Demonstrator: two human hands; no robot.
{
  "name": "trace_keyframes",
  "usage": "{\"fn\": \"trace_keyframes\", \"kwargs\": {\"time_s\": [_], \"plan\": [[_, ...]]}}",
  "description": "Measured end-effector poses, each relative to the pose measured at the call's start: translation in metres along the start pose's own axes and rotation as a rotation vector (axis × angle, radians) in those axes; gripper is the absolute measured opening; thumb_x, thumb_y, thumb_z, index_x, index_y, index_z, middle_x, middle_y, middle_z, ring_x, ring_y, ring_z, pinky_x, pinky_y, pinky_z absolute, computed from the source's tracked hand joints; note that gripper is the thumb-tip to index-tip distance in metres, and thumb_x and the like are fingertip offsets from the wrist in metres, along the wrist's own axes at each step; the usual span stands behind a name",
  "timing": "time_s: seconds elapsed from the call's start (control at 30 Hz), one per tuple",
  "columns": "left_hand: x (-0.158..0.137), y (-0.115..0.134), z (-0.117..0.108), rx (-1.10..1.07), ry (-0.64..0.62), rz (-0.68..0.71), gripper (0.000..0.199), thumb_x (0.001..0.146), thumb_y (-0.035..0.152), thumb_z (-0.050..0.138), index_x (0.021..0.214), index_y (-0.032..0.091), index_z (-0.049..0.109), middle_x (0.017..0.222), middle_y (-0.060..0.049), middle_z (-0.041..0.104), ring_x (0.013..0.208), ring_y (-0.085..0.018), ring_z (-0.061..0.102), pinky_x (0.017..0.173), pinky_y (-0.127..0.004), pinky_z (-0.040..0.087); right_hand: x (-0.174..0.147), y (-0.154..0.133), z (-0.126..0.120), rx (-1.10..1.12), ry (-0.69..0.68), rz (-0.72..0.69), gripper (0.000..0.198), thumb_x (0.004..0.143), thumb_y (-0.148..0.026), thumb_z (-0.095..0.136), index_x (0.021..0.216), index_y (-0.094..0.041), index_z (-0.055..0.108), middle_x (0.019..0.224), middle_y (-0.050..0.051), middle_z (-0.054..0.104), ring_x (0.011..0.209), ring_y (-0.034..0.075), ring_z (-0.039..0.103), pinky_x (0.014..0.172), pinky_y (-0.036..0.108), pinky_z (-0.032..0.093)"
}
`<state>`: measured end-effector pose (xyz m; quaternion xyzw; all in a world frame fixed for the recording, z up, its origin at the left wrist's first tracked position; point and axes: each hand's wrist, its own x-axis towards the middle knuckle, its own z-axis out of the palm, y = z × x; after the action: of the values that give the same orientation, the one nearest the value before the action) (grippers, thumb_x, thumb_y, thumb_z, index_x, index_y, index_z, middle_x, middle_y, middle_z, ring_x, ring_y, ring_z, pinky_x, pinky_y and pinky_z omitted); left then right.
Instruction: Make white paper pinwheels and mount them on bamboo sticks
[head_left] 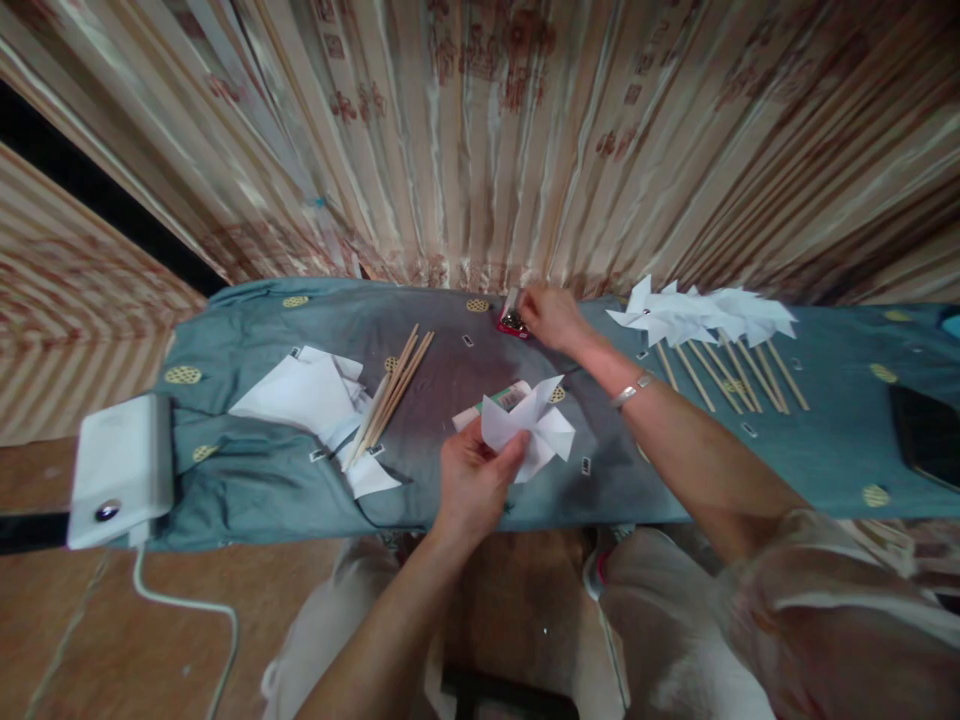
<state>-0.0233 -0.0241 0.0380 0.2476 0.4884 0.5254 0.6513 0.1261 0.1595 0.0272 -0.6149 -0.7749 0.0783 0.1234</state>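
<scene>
My left hand [480, 465] pinches a white paper pinwheel [534, 425] at its middle, the thumb pressed on the folded blades. Partly behind the pinwheel lies a small white and green box [506, 398]. Farther back, my right hand [553, 315] reaches to a small red box [513, 322] of shiny pins. Its fingers are bent at the box's edge, and what they may grip is hidden. To the left sits a bundle of wooden sticks [396, 390] beside cut white paper sheets [304, 395]. At the right, finished pinwheels [705, 312] on wooden sticks lie in an overlapping row.
A teal patterned cloth [247, 480] covers the narrow table. On its left end rests a white power bank [124, 465] with a cable [187, 602] hanging down. A dark phone [928, 430] lies at the right end. Striped curtains [480, 150] hang close behind.
</scene>
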Motion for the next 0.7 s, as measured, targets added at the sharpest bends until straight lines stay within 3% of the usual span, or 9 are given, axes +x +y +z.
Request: {"fn": "trace_keyframes", "kwargs": {"time_s": [0.1, 0.23, 0.33, 0.43, 0.57, 0.7], "plan": [[-0.001, 0.003, -0.003, 0.029, 0.035, 0.018, 0.019, 0.050, 0.028, 0.079, 0.062, 0.015, 0.073, 0.061, -0.002, 0.071, 0.053, -0.014, 0.058, 0.054, -0.025, 0.048, -0.022, 0.001, -0.011, 0.077, 0.043, 0.040, 0.022, 0.090, -0.017, 0.044, 0.094, -0.017, 0.066, 0.093, 0.011, 0.074, 0.082, 0.023, 0.065, 0.078, 0.033, 0.046], [0.001, 0.005, -0.009, 0.027, 0.080, 0.052, 0.022, 0.049, 0.029, 0.080, 0.063, 0.014, 0.074, 0.063, -0.003, 0.073, 0.054, -0.014, 0.060, 0.055, -0.025, 0.050, -0.082, 0.006, -0.016, 0.167, 0.069, 0.087, 0.019, 0.092, -0.025, 0.043, 0.090, -0.023, 0.062, 0.089, 0.007, 0.073, 0.078, 0.022, 0.067, 0.074, 0.034, 0.049], [0.003, 0.006, -0.014, 0.040, 0.105, 0.081, 0.025, 0.048, 0.030, 0.082, 0.066, 0.014, 0.075, 0.065, -0.004, 0.074, 0.056, -0.016, 0.062, 0.057, -0.026, 0.052, -0.135, 0.012, -0.007, 0.184, 0.049, 0.105, 0.014, 0.089, -0.023, 0.047, 0.088, -0.024, 0.061, 0.083, 0.006, 0.072, 0.074, 0.023, 0.066, 0.073, 0.036, 0.050], [0.005, 0.005, -0.018, 0.094, 0.114, 0.115, 0.030, 0.049, 0.032, 0.084, 0.071, 0.012, 0.076, 0.069, -0.006, 0.075, 0.059, -0.017, 0.065, 0.059, -0.028, 0.053, -0.174, 0.016, 0.008, 0.149, 0.125, 0.038, 0.014, 0.089, -0.021, 0.047, 0.086, -0.023, 0.061, 0.084, 0.009, 0.070, 0.083, 0.026, 0.064, 0.078, 0.041, 0.051], [0.006, 0.001, -0.017, 0.119, 0.101, 0.150, 0.034, 0.052, 0.033, 0.086, 0.077, 0.011, 0.077, 0.073, -0.007, 0.076, 0.061, -0.016, 0.065, 0.060, -0.027, 0.053, -0.195, 0.015, 0.027, 0.125, 0.177, -0.049, 0.019, 0.090, -0.015, 0.044, 0.091, -0.020, 0.061, 0.109, 0.015, 0.070, 0.099, 0.029, 0.063, 0.091, 0.048, 0.051], [0.008, -0.001, -0.013, 0.122, 0.101, 0.177, 0.030, 0.053, 0.031, 0.086, 0.074, 0.012, 0.077, 0.073, -0.006, 0.076, 0.064, -0.016, 0.067, 0.062, -0.026, 0.053, -0.200, 0.014, 0.036, 0.115, 0.188, -0.085, 0.021, 0.092, -0.013, 0.043, 0.094, -0.016, 0.064, 0.117, 0.020, 0.069, 0.108, 0.032, 0.062, 0.097, 0.051, 0.049]]}}
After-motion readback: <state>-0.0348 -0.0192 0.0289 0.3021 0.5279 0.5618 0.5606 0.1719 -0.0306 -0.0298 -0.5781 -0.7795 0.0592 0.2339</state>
